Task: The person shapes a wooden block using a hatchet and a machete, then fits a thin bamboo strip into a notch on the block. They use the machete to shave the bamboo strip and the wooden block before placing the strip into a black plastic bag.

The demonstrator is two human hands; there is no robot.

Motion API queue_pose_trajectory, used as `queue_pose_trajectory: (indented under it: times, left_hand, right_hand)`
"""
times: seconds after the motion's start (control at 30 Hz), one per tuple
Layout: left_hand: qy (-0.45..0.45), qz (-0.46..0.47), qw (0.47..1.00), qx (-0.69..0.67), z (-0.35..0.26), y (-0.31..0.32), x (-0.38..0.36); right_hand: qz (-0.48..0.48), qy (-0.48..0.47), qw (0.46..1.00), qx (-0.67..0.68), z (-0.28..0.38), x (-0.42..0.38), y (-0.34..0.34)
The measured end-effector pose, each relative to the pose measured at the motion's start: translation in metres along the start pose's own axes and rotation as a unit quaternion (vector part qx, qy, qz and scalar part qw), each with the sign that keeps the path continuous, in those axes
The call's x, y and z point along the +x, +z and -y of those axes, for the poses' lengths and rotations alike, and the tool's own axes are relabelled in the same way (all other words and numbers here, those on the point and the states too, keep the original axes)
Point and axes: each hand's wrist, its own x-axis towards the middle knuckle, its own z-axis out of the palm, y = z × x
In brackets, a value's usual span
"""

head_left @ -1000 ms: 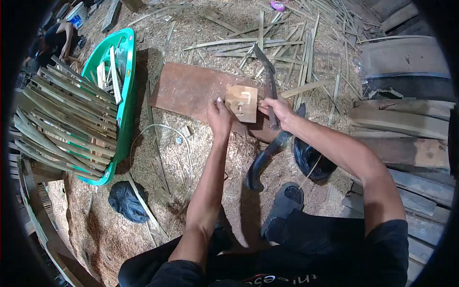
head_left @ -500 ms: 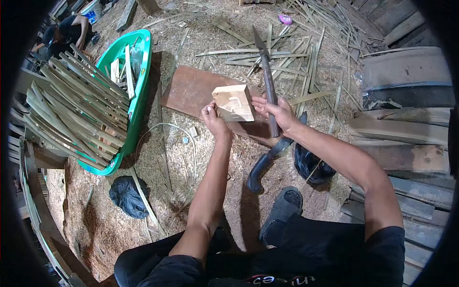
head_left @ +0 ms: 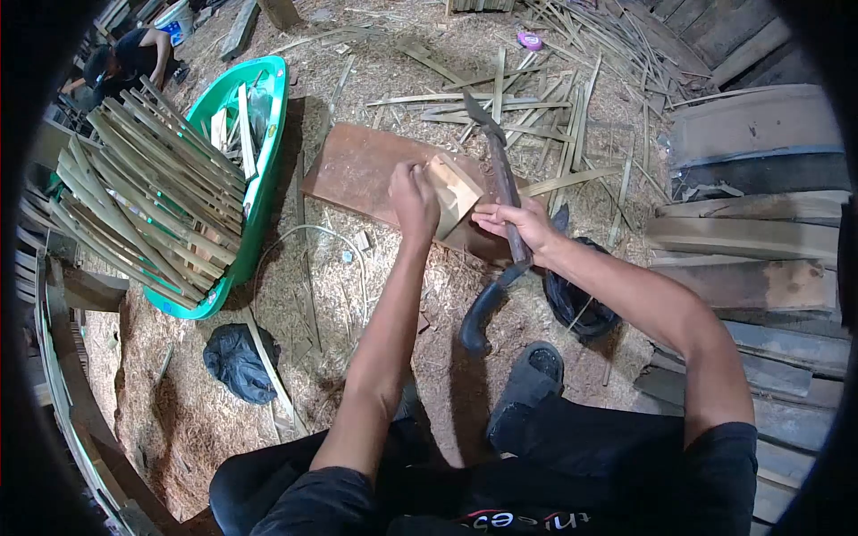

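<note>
My left hand (head_left: 414, 201) is closed on the upper left edge of a pale wooden block (head_left: 458, 195), which is tilted over a reddish-brown board (head_left: 353, 174). The block's face has a notch or mark that I cannot make out well. My right hand (head_left: 523, 225) grips the dark wooden handle of a hatchet-like tool (head_left: 502, 161), its metal head pointing up and away. The right fingertips reach the block's lower right edge. Below them, a dark curved handle (head_left: 478, 317) rests on the ground.
A green tub (head_left: 264, 170) full of curved wooden strips (head_left: 147, 192) stands at left. Black plastic bags (head_left: 239, 364) lie on the shavings. Thin sticks (head_left: 527, 112) and a pink tape measure (head_left: 530, 41) are at the back. Planks (head_left: 742, 237) line the right. Another person (head_left: 134, 62) crouches far left.
The wooden block has turned and tilted, with its marked face less toward me. My left hand has shifted up and over its edge, and the right fingers have closed round the handle.
</note>
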Motion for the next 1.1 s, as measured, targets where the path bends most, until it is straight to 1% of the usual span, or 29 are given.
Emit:
queue_pose_trajectory:
  times: [0.07,0.1,0.2,0.23,0.27,0.3,0.4,0.43,0.47,0.53,0.57,0.67,0.73,0.8,0.83,0.97,1.03,1.1]
  left_hand:
    - [0.077,0.010,0.991,0.109,0.024,0.012,0.005]
    - [0.037,0.041,0.989,0.137,0.030,0.017,0.004]
    - [0.056,0.080,0.979,0.178,0.047,0.039,-0.015]
    - [0.167,0.025,0.966,0.197,0.050,0.041,-0.023]
    - [0.160,0.038,0.965,0.203,0.055,0.041,-0.024]
    - [0.153,0.050,0.965,0.208,0.058,0.041,-0.023]
    - [0.162,0.084,0.964,0.193,0.072,0.042,-0.010]
    - [0.171,0.098,0.963,0.182,0.074,0.040,-0.007]
    - [0.168,0.105,0.959,0.201,0.075,0.039,-0.004]
    - [0.161,0.122,0.950,0.238,0.068,0.031,0.000]
    - [0.173,0.117,0.951,0.229,0.071,0.031,0.003]
    - [0.157,0.113,0.953,0.234,0.066,0.028,0.000]
    - [0.131,0.141,0.951,0.242,0.066,0.028,0.003]
    - [0.111,0.158,0.949,0.248,0.062,0.028,0.001]
    - [0.105,0.158,0.949,0.251,0.058,0.028,0.000]
    - [0.112,0.127,0.951,0.257,0.062,0.030,0.000]
    - [0.122,0.116,0.951,0.260,0.067,0.032,0.000]
    - [0.122,0.121,0.952,0.253,0.067,0.032,-0.001]
  right_hand:
    - [-0.040,0.034,0.997,-0.057,0.015,-0.015,0.004]
    - [-0.074,0.010,0.992,-0.103,0.021,-0.019,0.004]
    - [-0.178,-0.058,0.954,-0.234,0.032,-0.032,-0.001]
    - [-0.183,-0.120,0.945,-0.245,0.024,-0.031,-0.016]
    - [-0.184,-0.181,0.931,-0.257,0.012,-0.027,-0.038]
    - [-0.183,-0.241,0.915,-0.269,0.014,-0.030,-0.036]
    - [-0.083,-0.105,0.958,-0.255,0.024,-0.055,-0.025]
    - [-0.100,-0.038,0.940,-0.324,0.024,-0.059,-0.011]
    - [-0.130,-0.027,0.931,-0.340,0.018,-0.062,0.000]
    - [-0.143,-0.042,0.906,-0.397,-0.014,-0.051,-0.004]
    - [-0.169,-0.022,0.900,-0.402,-0.025,-0.053,-0.003]
    - [-0.171,-0.101,0.899,-0.391,-0.036,-0.049,0.005]
    - [-0.183,-0.082,0.909,-0.364,-0.046,-0.040,0.006]
    - [-0.189,-0.036,0.919,-0.345,-0.046,-0.037,0.009]
    - [-0.193,-0.013,0.920,-0.341,-0.042,-0.037,0.013]
    - [-0.184,-0.018,0.930,-0.319,-0.045,-0.025,0.011]
    - [-0.181,0.008,0.940,-0.289,-0.029,-0.030,0.018]
    - [-0.195,-0.063,0.937,-0.284,-0.024,-0.028,0.022]
